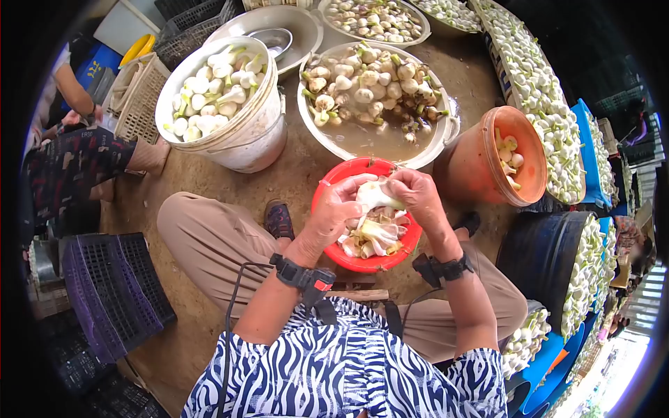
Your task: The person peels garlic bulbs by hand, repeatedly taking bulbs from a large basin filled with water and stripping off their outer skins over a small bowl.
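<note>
Over a red basin (323, 191) between my knees, both hands grip one white garlic bulb (376, 195). My left hand (337, 207) pinches it from the left side. On the right, the fingers of my right hand (420, 200) close on its other end. Loose peeled skins and stem pieces (376, 237) lie in the basin below. Beyond it, a wide white tub (449, 132) holds muddy water and unpeeled garlic bulbs (369, 87). A white bucket (247, 143) of clean bulbs stands to the left, and an orange bucket (481, 157) with a few bulbs to the right.
Piles of white garlic (536, 97) line the right side, some in blue containers (589, 153). A dark barrel (543, 258) stands near my right knee. Purple and black crates (115, 292) are at left. Another person's leg (80, 164) shows at far left.
</note>
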Demonstrator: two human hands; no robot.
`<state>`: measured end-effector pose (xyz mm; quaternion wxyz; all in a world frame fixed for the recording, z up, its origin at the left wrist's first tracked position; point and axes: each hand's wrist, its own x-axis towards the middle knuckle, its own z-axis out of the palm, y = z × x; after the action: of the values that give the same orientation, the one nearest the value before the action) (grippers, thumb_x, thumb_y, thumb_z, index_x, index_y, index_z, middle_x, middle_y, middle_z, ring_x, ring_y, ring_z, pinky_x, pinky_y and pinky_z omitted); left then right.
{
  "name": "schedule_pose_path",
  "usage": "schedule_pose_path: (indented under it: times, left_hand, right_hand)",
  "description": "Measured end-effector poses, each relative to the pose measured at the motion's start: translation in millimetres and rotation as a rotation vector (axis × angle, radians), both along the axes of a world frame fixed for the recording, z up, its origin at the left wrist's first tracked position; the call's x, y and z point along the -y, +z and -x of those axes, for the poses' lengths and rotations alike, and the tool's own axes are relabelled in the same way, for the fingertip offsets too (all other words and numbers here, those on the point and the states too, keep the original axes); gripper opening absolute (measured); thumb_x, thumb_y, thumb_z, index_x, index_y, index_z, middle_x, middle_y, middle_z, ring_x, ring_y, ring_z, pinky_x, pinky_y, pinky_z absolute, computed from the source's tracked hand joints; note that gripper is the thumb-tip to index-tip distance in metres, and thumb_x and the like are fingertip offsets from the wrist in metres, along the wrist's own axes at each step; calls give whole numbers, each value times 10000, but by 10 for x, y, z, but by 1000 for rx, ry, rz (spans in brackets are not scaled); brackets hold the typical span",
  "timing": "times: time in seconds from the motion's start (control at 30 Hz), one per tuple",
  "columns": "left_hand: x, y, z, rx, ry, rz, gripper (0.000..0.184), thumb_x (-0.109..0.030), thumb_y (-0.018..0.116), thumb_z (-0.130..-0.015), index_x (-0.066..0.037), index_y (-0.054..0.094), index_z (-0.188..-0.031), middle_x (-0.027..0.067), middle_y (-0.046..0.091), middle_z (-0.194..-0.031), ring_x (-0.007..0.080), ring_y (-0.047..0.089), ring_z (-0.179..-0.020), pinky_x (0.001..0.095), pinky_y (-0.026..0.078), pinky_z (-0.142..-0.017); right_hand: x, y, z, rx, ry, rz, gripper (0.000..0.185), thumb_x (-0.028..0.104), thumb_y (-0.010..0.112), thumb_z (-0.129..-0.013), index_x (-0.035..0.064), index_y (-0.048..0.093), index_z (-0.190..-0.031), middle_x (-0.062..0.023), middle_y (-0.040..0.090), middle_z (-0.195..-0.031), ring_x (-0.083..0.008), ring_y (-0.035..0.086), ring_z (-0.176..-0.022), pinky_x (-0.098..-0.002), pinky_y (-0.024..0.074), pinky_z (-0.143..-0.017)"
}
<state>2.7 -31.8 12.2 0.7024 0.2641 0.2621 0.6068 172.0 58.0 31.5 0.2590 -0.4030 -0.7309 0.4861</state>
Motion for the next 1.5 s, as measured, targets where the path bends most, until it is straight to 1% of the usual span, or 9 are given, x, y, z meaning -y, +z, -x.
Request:
schedule_pose_path:
  times: [0.07, 0.3, 0.57, 0.9, 1.07, 1.27, 1.37, 1.43, 1.5]
  left_hand:
    - [-25, -55, -35, 139, 12, -17, 523, -87, 662, -798, 38, 477, -1271, 118, 583, -1179, 182, 584, -1071, 321, 476, -937]
    - [-15, -13, -82, -70, 54, -9, 420, -150, 574, -906, 45, 474, -1264, 134, 575, -1189, 206, 573, -1098, 345, 467, -959]
    - [-71, -38, -12, -175, -119, 124, 301, -148, 557, -906, 21, 531, -1154, 55, 626, -971, 93, 621, -785, 225, 527, -605]
    - [9, -43, -151, -99, -89, 102, 453, -298, 513, -950, -44, 438, -1318, 74, 563, -1190, 181, 603, -1027, 288, 543, -782]
    - [-39, -102, -67, 104, -151, 97, 619, -81, 750, -716, -19, 474, -1266, 100, 599, -1118, 163, 616, -965, 291, 531, -824]
    - [-60, -153, -29, -240, 62, 64, 381, -72, 667, -796, -2, 537, -1147, 69, 615, -1000, 131, 620, -822, 267, 525, -750]
    - [-78, -264, -95, -344, 151, 93, 171, -91, 591, -889, 1, 575, -1033, 60, 626, -873, 124, 616, -762, 277, 513, -685]
    - [-144, -332, -165, -904, 281, -91, 220, -200, 530, -957, 2, 574, -1033, 53, 630, -821, 107, 613, -727, 251, 512, -634]
    - [-72, -422, -226, -535, 170, 50, 283, -222, 430, -998, 13, 586, -1019, 58, 644, -832, 122, 614, -714, 265, 497, -608]
  right_hand:
    - [8, 99, -32, -128, 70, 408, 209, 161, 599, -917, -31, 645, -847, 3, 598, -711, -73, 553, -616, -238, 456, -575]
    - [28, -43, -102, -276, 58, 448, 190, 163, 619, -905, -19, 676, -895, -12, 634, -781, -56, 561, -658, -217, 460, -596]
    - [130, -118, -84, -217, -156, 191, 126, 111, 614, -885, -4, 666, -886, 8, 599, -713, -38, 520, -574, -213, 417, -474]
    - [190, -170, -122, -52, -90, -8, 147, 112, 575, -913, -18, 643, -900, 1, 604, -750, -43, 496, -590, -218, 424, -550]
    - [210, -81, -148, -353, -272, 330, 162, 114, 542, -931, -6, 641, -886, -21, 627, -726, -47, 551, -582, -205, 441, -515]
    - [230, -124, -433, 454, 56, -305, 472, 137, 651, -786, 72, 471, -1218, -188, 647, -918, -380, 625, -810, -412, 509, -653]
    - [461, 37, -164, 281, 15, -34, 610, 126, 714, -762, 58, 434, -1301, -165, 646, -986, -323, 648, -828, -373, 508, -714]
    - [579, 9, 18, 96, -9, -91, 524, 106, 716, -776, 29, 509, -1252, -146, 651, -907, -255, 643, -767, -333, 505, -703]
    - [455, -286, 9, -51, -112, -318, 336, 91, 682, -816, 5, 603, -1131, -131, 632, -801, -209, 623, -733, -306, 506, -666]
